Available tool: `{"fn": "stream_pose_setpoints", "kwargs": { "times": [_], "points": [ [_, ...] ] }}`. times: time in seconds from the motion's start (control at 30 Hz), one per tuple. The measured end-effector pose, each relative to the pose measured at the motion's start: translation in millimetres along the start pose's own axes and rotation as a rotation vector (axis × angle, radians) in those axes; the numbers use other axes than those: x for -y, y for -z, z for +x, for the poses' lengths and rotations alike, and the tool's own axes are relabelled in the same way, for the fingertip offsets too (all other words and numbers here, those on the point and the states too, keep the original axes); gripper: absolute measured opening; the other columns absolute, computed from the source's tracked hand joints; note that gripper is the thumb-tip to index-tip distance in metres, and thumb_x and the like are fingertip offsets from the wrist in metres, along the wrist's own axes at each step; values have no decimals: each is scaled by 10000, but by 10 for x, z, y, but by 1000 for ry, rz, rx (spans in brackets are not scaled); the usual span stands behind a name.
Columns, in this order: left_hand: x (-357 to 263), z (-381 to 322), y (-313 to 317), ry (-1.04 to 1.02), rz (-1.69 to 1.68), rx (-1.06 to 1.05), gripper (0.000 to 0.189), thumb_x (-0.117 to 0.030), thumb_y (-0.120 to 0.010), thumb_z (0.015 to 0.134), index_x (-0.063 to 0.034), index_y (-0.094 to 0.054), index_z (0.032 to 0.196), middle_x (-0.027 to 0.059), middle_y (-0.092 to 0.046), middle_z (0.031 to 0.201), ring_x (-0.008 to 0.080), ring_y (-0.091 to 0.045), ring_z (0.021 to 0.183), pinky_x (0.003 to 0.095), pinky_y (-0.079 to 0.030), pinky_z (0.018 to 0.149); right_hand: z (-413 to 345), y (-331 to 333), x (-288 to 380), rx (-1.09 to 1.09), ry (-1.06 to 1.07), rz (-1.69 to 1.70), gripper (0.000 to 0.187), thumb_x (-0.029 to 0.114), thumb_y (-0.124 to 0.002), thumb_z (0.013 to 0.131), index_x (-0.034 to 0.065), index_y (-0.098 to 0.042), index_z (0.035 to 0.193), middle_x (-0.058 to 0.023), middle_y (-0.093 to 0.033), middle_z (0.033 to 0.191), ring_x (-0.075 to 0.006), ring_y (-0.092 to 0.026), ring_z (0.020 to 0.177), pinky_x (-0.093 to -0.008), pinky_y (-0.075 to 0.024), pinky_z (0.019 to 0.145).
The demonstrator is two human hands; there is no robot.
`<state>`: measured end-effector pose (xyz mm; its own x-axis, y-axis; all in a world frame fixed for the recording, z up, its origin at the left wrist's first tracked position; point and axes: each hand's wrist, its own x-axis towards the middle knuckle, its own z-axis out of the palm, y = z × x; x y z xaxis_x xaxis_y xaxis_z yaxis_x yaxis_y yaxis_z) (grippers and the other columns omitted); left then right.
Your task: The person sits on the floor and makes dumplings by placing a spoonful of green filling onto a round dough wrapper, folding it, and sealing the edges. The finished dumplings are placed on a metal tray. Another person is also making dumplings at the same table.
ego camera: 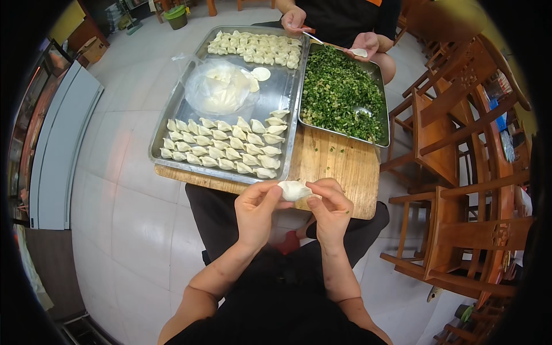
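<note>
A folded white dumpling (295, 191) is held up between both hands, just over the near edge of the wooden board (345, 172). My left hand (258, 211) pinches its left end between thumb and fingers. At its right end, my right hand (331, 211) grips the edge with thumb and index finger. Beyond lies a large metal tray (172, 99) with rows of finished dumplings (224, 144) in its near part. A clear plastic bag of dough wrappers (220, 86) rests mid-tray, with loose round wrappers (261, 74) beside it.
Right of the tray stands a metal pan (385, 108) of chopped green filling (340, 90), a spoon (363, 113) partly sunk in it. Across, a co-worker's hands (364, 45) hold a wrapper and a utensil (314, 38). More dumplings (254, 47) fill the tray's far end. Wooden chairs (440, 129) line the right.
</note>
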<state>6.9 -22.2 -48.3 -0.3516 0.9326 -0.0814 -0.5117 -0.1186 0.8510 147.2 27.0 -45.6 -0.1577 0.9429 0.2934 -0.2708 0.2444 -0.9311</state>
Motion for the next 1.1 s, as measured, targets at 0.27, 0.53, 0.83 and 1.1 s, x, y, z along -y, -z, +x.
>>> {"fn": "stream_pose_setpoints", "kwargs": {
  "times": [0.27, 0.53, 0.83, 1.1],
  "points": [
    [-194, 67, 105, 282, -195, 416, 333, 23, -691, 871, -24, -548, 1168, 104, -629, 1127, 215, -637, 1027, 339, -565, 859, 27, -33, 12, 56, 105, -184, 94, 60, -721, 883, -26, -686, 903, -81, -653, 864, -181, -575, 821, -289, -451, 759],
    [-1107, 912, 1243, -125, 830, 339, 184, -54, -758, 793, -63, -683, 961, 13, -608, 1036, 115, -591, 978, 260, -486, 784, -14, 69, -100, 120, 54, -275, 394, 315, -703, 922, -20, -695, 1129, -105, -684, 971, -223, -626, 960, -344, -477, 897],
    [-1651, 2251, 2116, -277, 1439, 291, 182, -8, -720, 774, -39, -683, 949, 86, -642, 975, 226, -616, 892, 327, -503, 809, -81, 205, -139, -99, -17, -356, 267, 167, -529, 1032, -52, -668, 1093, -99, -669, 975, -162, -628, 922, -304, -479, 883],
    [-1504, 2617, 2288, -480, 1850, 475, 126, -18, -708, 729, -83, -702, 836, 93, -673, 871, 306, -618, 930, 408, -484, 849, -20, 371, -120, -173, -3, -423, 226, 123, -540, 1018, -58, -665, 1069, -103, -649, 971, -179, -636, 906, -292, -493, 861]
  ]
}}
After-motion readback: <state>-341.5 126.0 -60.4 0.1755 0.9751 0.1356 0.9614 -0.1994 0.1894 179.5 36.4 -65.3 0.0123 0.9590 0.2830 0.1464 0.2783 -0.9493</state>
